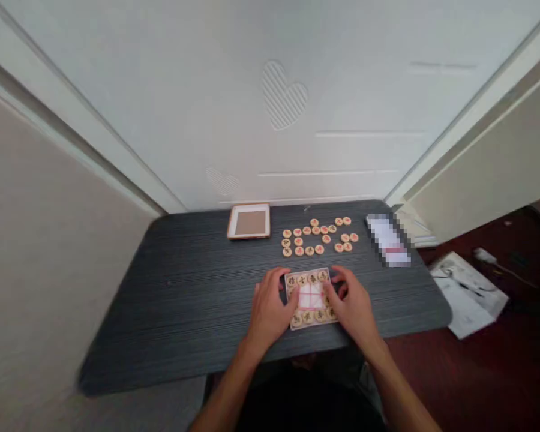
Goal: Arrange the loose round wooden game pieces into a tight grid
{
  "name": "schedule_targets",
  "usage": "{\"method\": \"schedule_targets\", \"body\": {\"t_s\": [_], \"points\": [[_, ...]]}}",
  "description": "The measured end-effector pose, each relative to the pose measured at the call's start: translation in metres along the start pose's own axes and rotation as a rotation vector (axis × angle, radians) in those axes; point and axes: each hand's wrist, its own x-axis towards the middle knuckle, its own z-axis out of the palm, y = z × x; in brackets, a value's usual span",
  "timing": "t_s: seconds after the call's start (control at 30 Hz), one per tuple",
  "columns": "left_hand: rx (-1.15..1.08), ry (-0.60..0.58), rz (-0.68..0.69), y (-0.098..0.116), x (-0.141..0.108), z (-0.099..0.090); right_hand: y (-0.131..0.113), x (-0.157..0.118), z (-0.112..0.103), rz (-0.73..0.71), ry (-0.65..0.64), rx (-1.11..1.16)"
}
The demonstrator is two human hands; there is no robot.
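Observation:
A shallow square box (pixel 312 325) lies near the table's front edge. Round wooden Chinese chess pieces (pixel 301 280) with dark characters line its inner edges, around a white middle with pink lines. My left hand (pixel 272 306) is curled round the box's left side, thumb over the rim and fingers outside. On the opposite side my right hand (pixel 351 303) grips in the same way, its thumb reaching onto the pieces. My hands hide parts of both side rows.
Behind the box, several loose chess pieces (pixel 309 251), many with red characters, lie scattered. A box lid (pixel 251 222) with a brown inside rests at the back of the dark table (pixel 184 300). A pixelated phone-like object (pixel 389 240) lies right. White papers (pixel 470 294) are on the floor.

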Motion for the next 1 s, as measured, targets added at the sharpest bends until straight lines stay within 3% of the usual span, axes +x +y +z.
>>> {"method": "schedule_targets", "body": {"t_s": [0.23, 0.7, 1.0], "points": [[-0.008, 0.007, -0.020, 0.005, 0.007, 0.002, -0.010, 0.015, 0.002, -0.131, -0.031, -0.069], [0.040, 0.003, -0.031, 0.007, 0.012, 0.007, -0.001, 0.016, 0.003, -0.129, -0.016, -0.012], [0.013, 0.101, -0.034, 0.001, 0.014, 0.016, 0.005, 0.009, 0.012, -0.141, 0.149, 0.083]]}}
